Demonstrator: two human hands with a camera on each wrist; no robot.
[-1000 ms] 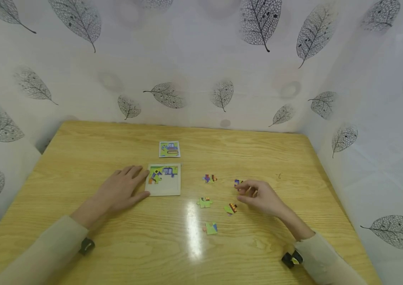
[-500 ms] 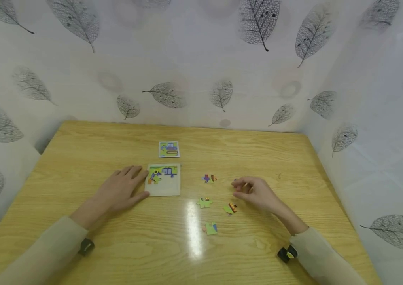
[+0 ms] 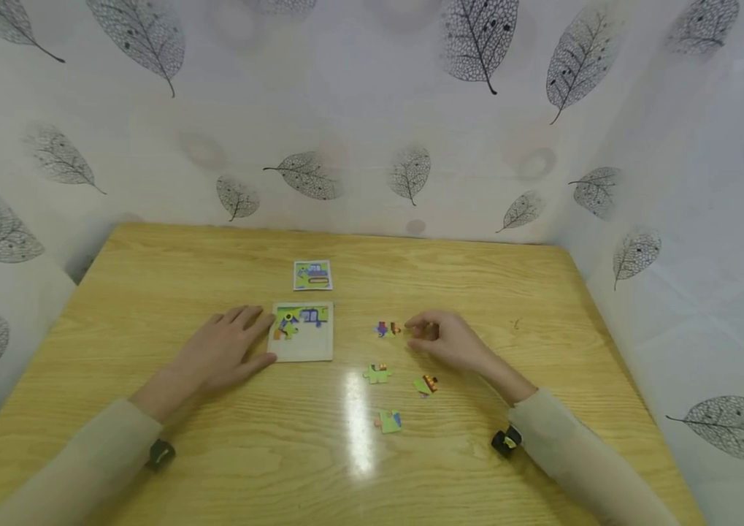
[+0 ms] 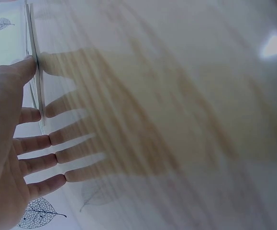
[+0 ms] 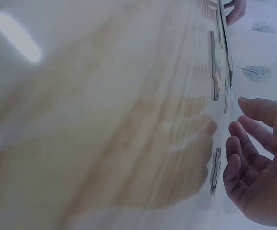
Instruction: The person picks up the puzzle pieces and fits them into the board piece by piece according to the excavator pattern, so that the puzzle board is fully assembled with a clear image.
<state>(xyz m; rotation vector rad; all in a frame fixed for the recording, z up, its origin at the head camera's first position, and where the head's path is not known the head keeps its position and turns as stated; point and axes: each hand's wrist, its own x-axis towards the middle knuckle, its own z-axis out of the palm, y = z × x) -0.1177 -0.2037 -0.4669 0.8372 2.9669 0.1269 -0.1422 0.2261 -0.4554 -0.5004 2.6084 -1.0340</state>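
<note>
My left hand (image 3: 223,352) lies flat on the table, its fingers spread and touching the left edge of a square puzzle board (image 3: 309,345). Several joined jigsaw pieces (image 3: 289,319) fill the board's upper and left parts. In the left wrist view, my left thumb and fingers (image 4: 35,165) are straight along the board's edge. My right hand (image 3: 447,342) hovers just right of a purple and brown piece group (image 3: 382,329). Its fingers bend loosely, with a gap to the thumb and no piece visible between them in the right wrist view. The blue piece seen earlier is hidden.
Behind the board lies a small picture card (image 3: 312,275). Loose green pieces (image 3: 378,374) lie between the hands, with a green and brown piece (image 3: 426,385) and a green and blue one (image 3: 389,421) nearer me. Leaf-patterned cloth (image 3: 358,109) surrounds the wooden table (image 3: 266,467).
My right hand has moved left across the blue piece's spot and come near the purple and brown pieces. The left hand and the board have stayed in place.
</note>
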